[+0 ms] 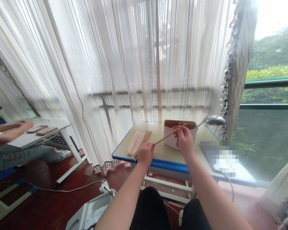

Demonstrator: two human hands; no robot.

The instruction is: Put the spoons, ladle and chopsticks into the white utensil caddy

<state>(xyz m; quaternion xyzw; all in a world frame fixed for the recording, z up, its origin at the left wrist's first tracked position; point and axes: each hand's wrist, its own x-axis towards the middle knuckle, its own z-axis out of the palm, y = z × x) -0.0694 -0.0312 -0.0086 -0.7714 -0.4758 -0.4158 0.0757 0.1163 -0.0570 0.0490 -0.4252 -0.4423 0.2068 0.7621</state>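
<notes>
A small blue-edged table stands in front of me. My left hand is closed round the near end of a wooden chopstick. My right hand pinches the same stick further along, by the rim of a white holder box. The stick's far tip points over the holder's brown inside. A pile of several chopsticks lies flat on the table just left of my left hand.
A metal skimmer ladle sticks out of the holder to the right. A blurred flat device lies on the table's right side. Sheer curtains hang behind. Another person sits at a white table far left. A white appliance and cable lie on the floor.
</notes>
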